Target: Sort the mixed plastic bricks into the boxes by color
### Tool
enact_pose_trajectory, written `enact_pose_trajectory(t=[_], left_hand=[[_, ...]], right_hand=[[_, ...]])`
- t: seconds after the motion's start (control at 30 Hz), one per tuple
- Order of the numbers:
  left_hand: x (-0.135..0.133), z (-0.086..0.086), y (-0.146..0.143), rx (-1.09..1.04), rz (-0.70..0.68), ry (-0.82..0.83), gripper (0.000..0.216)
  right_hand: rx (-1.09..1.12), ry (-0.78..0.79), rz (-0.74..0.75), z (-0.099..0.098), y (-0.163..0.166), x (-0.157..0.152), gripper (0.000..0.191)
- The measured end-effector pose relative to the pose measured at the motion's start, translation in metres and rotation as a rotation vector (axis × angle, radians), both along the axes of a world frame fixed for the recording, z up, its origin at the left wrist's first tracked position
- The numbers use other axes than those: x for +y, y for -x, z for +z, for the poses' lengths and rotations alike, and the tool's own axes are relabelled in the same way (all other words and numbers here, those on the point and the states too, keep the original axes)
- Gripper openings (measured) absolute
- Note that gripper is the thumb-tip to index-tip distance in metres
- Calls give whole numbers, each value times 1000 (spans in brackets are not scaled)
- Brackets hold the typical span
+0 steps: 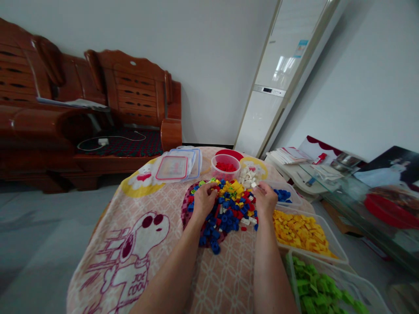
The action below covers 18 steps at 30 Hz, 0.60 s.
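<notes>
A mixed pile of toy building bricks [229, 216], mostly blue with yellow, red, white and green ones, lies on a dark red patterned cloth. My left hand [204, 199] is at the pile's left side, fingers curled together close to some red bricks; what they hold is too small to make out. At the upper right of the pile, my right hand [266, 198] pinches a small white brick [253, 185] at its fingertips. Just beyond it is a heap of white bricks [247, 175]. Behind the pile stands a round clear tub [225, 174] with red bricks inside.
Along the right are clear boxes of blue bricks [283, 196], yellow bricks [301, 232] and green bricks [319, 285]. Clear lids [173, 168] lie at the back left of the cloth-covered table [157, 257]. A glass table [369, 218] stands right; a wooden sofa [134, 96] is behind left.
</notes>
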<state>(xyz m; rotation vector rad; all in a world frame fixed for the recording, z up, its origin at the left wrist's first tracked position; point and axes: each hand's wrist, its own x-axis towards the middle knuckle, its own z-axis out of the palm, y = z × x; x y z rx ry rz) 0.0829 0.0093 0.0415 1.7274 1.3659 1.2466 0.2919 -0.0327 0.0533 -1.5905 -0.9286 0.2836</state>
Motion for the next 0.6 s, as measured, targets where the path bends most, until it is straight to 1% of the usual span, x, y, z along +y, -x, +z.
enact_pose_trajectory(t=[0.13,0.23,0.3,0.37,0.43,0.5,0.6], left_hand=[[-1,0,0,-14,-4,2,29],[-1,1,0,-6,-1,14,28],[-1,2,0,10,-1,10,28],[-1,1,0,25,-2,-5,28],[0,1,0,31,-4,-18,28],[1,0,0,28,-5,-19,28],[1,1,1,24,-2,-9,28]], right_hand=[[-40,17,54,1,-2,5,65],[-87,34,49,3,-1,2,62],[-119,83,33,6,0,-3,56],[-138,150,31,12,1,-9,49],[-189,229,73,19,2,-17,41],[-308,338,136,27,2,-26,31],[-521,546,242,36,2,-41,19]])
